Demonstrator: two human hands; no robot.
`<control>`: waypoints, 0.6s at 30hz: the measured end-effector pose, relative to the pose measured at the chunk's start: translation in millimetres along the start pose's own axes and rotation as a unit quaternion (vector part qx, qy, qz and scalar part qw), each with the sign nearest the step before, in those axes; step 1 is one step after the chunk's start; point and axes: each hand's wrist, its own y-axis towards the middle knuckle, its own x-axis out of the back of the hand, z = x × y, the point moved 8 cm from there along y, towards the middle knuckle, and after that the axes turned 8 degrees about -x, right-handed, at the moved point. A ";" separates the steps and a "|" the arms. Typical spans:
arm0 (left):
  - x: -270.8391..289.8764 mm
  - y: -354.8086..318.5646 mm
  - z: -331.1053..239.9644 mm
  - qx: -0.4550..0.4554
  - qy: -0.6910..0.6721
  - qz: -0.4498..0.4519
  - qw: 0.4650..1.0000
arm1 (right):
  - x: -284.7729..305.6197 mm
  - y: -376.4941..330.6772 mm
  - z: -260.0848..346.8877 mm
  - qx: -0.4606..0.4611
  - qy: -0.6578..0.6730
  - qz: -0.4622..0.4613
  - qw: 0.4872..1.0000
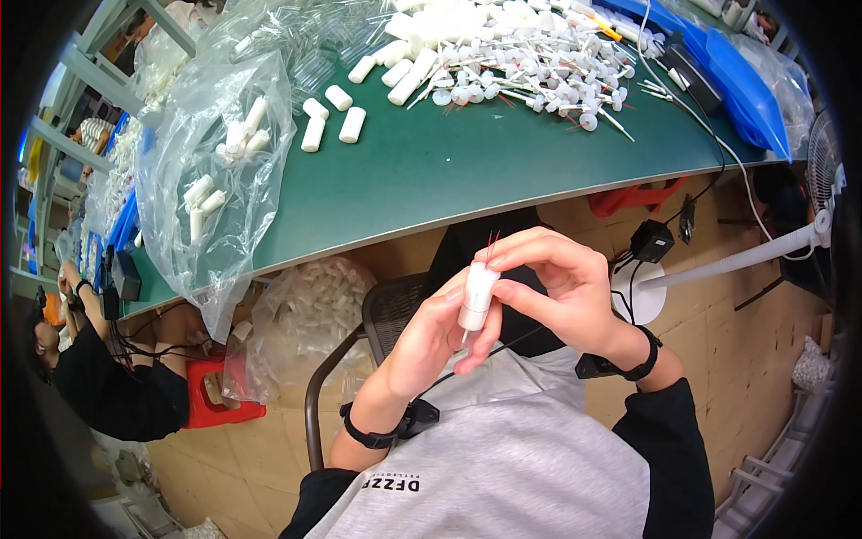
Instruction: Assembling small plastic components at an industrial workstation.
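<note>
A small white plastic cylinder (478,295) is held upright, slightly tilted, over my lap in front of the table edge. Thin red wires (491,244) stick up from its top, and a narrow clear tip shows at its lower end. My left hand (422,346) grips the cylinder from the left, thumb along its side and fingers behind it. From the right, my right hand (570,283) closes on the cylinder's upper end, its index finger by the base of the wires and its thumb against the side.
On the green table (395,180) lie loose white cylinders (352,125), a heap of white discs with stems and red wires (539,76), and a clear bag (215,153) overhanging the edge. A fan (822,171) stands at right. Another person (117,377) sits at left by a red stool (224,395).
</note>
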 end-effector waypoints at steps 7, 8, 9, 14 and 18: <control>0.6 0.0 -0.4 0.008 0.065 -0.097 0.993 | 1.1 0.0 -2.8 -0.003 -0.011 -0.004 1.000; 0.6 0.0 -1.3 0.002 0.064 -0.100 0.993 | 0.7 0.0 -3.1 -0.003 -0.011 -0.004 1.000; 2.5 -0.9 -1.0 0.002 0.063 -0.100 0.993 | 0.2 0.2 -2.8 0.000 -0.009 -0.006 1.000; 7.3 -3.8 1.9 -0.004 0.064 -0.064 0.996 | -0.6 0.7 2.6 0.038 -0.073 -0.021 0.996; 9.0 -6.4 4.7 -0.004 0.071 -0.064 0.995 | -3.9 -2.0 12.9 0.095 -0.173 -0.040 0.980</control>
